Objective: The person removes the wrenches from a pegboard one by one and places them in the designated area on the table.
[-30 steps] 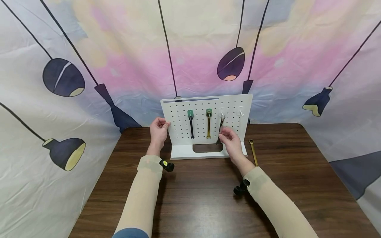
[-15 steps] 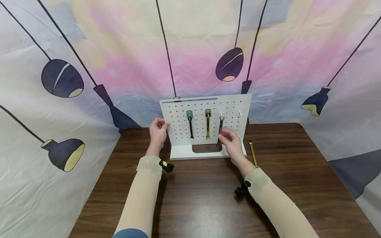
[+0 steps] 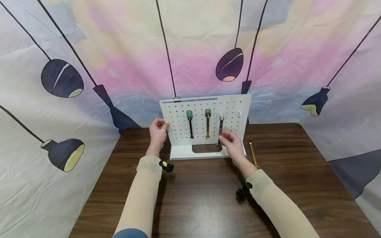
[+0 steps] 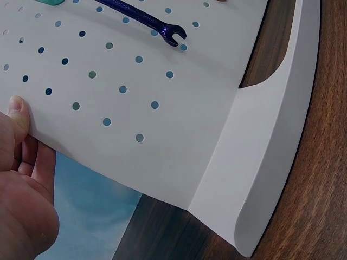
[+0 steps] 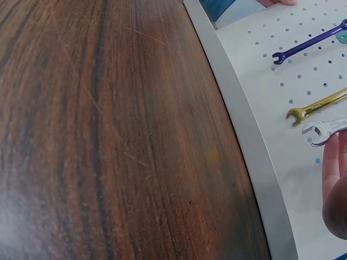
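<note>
A white pegboard (image 3: 178,140) stands on the table. My left hand (image 3: 157,134) grips its left edge, thumb on the front face in the left wrist view. My right hand (image 3: 233,147) pinches the shank of a silver wrench (image 3: 221,125), which hangs nearly upright with its upper end at a clear hook. The wrench's open end (image 5: 321,132) shows past the fingers in the right wrist view. Left of it hang a gold wrench (image 3: 207,128) and a dark purple wrench (image 3: 191,128), each from a green-topped hook.
At the board's right is a clear hook (image 3: 239,113) with nothing hung on it. Another gold wrench (image 3: 253,152) lies on the brown wooden table (image 3: 196,198), close to my right forearm. A patterned cloth (image 3: 131,66) hangs behind the table.
The silver wrench has gone from slightly tilted to nearly upright, and my right hand has shifted very slightly. My left hand stays on the board's edge.
</note>
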The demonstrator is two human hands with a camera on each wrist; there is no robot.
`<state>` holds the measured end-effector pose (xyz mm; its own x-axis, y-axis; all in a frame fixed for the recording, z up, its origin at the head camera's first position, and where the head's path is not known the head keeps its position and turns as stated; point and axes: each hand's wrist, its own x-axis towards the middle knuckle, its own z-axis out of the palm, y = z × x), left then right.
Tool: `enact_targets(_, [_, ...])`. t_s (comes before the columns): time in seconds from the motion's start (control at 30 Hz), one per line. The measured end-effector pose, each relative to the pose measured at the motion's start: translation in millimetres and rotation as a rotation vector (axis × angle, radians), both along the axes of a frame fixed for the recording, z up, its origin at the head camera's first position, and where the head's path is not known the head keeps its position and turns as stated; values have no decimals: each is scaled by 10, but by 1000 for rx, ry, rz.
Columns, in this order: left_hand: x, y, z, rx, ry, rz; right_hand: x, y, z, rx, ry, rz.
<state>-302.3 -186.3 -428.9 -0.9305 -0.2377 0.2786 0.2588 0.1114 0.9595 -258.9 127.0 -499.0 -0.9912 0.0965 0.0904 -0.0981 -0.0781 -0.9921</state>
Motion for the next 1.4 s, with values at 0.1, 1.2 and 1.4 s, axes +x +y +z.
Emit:
enact_targets(0.1, [3,-2,-3,1,-4,1,14,1,1,0,0,0])
enact_targets(1.2, [-223,-32,-252,11,-11,32,218,122,131,5,-31,51])
enact_targets(1.4, [-211,-30,-247,20,-22,45,247,134,157,-23,-26,63])
